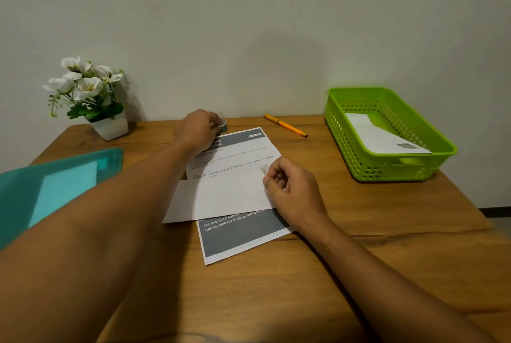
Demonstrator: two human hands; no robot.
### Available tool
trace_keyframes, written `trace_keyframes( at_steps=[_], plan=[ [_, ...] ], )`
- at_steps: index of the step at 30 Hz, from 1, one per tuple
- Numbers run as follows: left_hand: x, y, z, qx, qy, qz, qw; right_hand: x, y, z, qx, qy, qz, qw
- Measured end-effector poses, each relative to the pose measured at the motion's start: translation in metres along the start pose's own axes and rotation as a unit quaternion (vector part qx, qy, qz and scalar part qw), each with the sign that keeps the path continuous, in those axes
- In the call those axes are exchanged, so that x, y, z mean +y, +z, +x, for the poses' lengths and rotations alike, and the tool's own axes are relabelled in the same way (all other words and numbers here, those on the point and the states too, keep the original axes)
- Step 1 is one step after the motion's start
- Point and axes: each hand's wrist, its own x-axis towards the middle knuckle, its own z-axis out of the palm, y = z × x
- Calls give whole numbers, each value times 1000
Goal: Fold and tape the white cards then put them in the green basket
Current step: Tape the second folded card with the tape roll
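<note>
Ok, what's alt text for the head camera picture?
The right hand pinches a tape strip over a white card on a wooden table; the left hand grips the tape roll. A green basket holds another card.

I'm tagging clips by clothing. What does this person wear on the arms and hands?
The left forearm and right forearm are bare to the frame's edge, no sleeves in view. The left hand and right hand wear no gloves; no watch, bracelet or ring shows.

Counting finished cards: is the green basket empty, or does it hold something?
Not empty. One white card lies inside the green basket, its near edge resting up against the front wall.
</note>
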Motion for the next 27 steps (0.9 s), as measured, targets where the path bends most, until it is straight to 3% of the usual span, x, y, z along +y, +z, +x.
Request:
trace_keyframes(
  at_steps=[4,7,11,19,24,27],
  plan=[
    [9,-4,-7,18,-9,-50,999,-1,1,-1,3,-10,-27,1000],
    [36,-20,-34,59,-1,-169,984,-2,0,-1,4,-8,-24,1000],
    [71,-29,-104,-27,31,-346,937,-3,-1,0,14,1,-12,1000],
    [77,-12,-164,-117,-5,-389,914,-5,-1,-3,10,-46,-94,994],
    [70,-11,-162,-127,-38,-441,888,-6,2,-6,-21,-87,-151,984],
    [68,-10,-160,-123,-61,-465,875,-7,1,-4,-16,-67,-114,991]
  ],
)
